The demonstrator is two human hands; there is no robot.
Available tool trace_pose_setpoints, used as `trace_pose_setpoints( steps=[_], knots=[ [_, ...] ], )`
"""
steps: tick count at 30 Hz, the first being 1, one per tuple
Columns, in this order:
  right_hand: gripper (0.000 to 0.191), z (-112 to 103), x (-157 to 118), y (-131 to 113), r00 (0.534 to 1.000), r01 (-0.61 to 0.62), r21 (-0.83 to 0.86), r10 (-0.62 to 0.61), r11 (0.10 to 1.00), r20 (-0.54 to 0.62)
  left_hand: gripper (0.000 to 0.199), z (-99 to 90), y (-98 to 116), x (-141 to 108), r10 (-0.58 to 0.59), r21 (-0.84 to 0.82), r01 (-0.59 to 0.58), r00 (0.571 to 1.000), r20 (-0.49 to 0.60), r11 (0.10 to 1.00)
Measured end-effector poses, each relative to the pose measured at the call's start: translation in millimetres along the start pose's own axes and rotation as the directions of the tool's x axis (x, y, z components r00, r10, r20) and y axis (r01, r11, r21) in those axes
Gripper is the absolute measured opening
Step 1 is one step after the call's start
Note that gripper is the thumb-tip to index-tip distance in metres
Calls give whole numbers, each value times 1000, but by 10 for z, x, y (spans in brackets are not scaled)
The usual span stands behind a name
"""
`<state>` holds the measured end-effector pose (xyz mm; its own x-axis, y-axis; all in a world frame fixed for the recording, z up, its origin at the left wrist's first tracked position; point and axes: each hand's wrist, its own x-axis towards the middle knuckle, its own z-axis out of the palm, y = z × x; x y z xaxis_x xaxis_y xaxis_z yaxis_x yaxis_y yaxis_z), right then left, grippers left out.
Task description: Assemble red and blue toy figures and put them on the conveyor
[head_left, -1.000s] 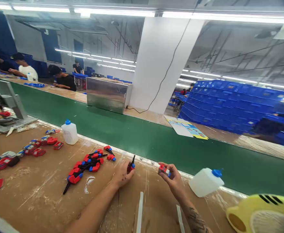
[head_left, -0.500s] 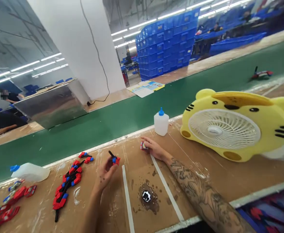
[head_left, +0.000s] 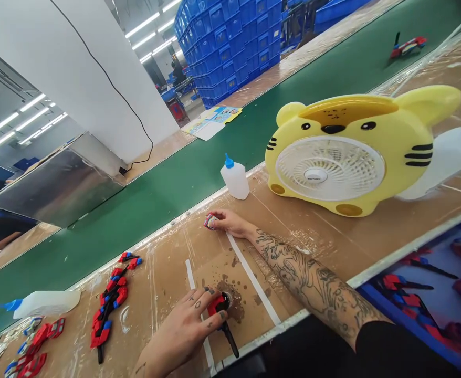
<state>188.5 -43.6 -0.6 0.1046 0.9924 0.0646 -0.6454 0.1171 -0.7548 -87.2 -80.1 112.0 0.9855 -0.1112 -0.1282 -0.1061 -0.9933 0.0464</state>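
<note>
My left hand is closed on a red and black plastic toy part low over the brown tabletop. Its long black rod points toward the table's front edge. The part sits over the wet patch and covers most of the small round white piece there. Farther out, my right hand pinches a small red, white and blue plastic part between thumb and fingers. Behind it stands a white squeeze bottle with a blue nozzle cap.
Red, blue and black parts lie in a row at left, beside red-and-white parts and a tipped bottle. A yellow fan stands at right. Beyond runs a green belt; a blue bin holds parts at front right.
My left hand has brought the red and black part down and toward me, over the wet patch. My right hand still holds its small part. The view has tilted and shifted right.
</note>
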Motion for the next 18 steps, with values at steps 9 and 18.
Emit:
trace_pose_setpoints(
  steps=[9,18],
  knots=[
    [49,14,-28,-17,999,42,-47,-42,998,5,44,-57,50,23,-102,-154,99,995,-9,983],
    [48,88,-81,-15,995,54,-98,-45,994,92,41,499,-425,109,-872,-957,91,443,-207,274]
  ],
)
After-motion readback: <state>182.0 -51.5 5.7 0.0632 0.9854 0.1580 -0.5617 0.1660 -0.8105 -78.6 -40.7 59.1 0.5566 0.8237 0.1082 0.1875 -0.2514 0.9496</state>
